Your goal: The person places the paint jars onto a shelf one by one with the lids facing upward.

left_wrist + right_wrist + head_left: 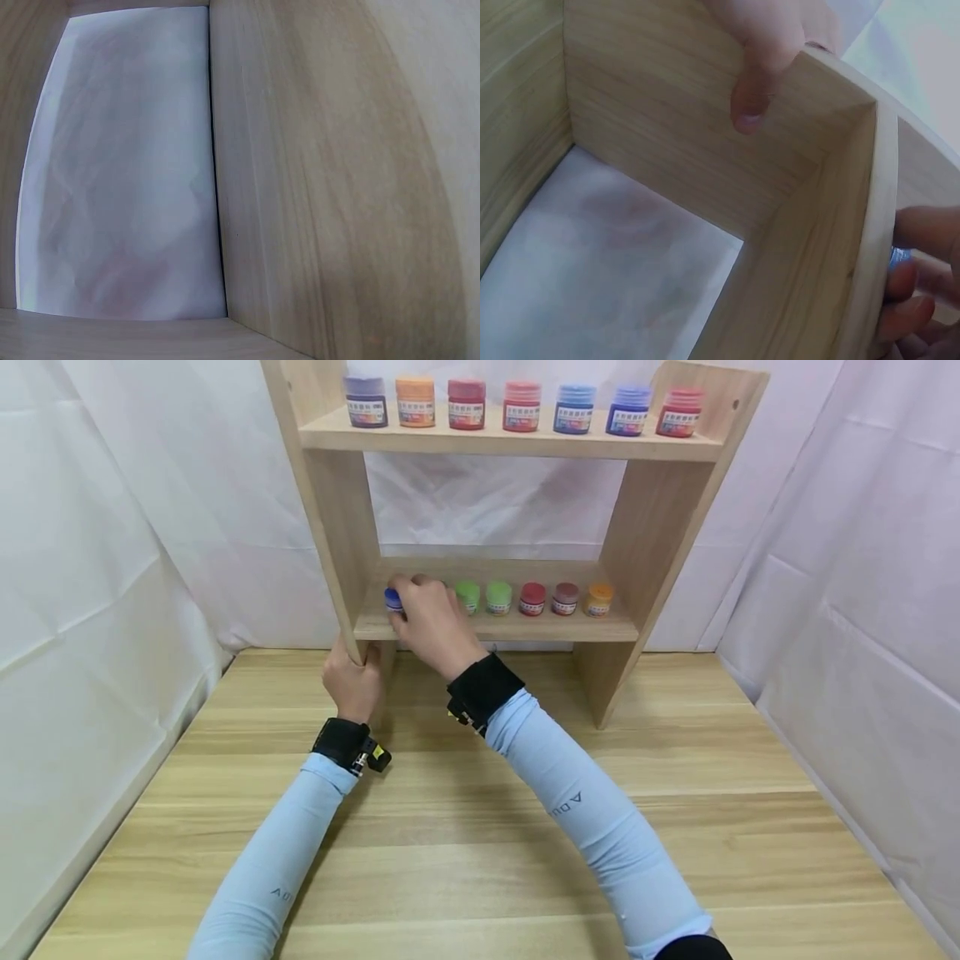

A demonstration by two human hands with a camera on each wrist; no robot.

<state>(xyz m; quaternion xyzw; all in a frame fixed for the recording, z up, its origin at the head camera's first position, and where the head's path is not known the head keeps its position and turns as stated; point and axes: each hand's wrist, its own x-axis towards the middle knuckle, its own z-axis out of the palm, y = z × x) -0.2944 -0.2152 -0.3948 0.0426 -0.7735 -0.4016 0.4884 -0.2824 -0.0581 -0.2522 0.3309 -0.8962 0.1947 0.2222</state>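
A light wooden shelf (652, 535) stands on the table. My right hand (411, 603) reaches onto its lower board and grips a small blue-lidded paint jar (392, 600) at the far left of the row. In the right wrist view its fingers (907, 304) curl round a sliver of the blue jar (898, 256). My left hand (352, 677) holds the foot of the shelf's left side panel (330, 527); one of its fingers (754, 101) hooks over the panel edge. The left wrist view shows only that panel (322, 187) and white cloth.
On the lower board stand two green jars (483, 597), two red ones (548, 598) and an orange one (599, 599). Several jars (521, 406) line the top board. White cloth (112, 527) closes in both sides and the back. The wooden table (480, 827) stretches in front.
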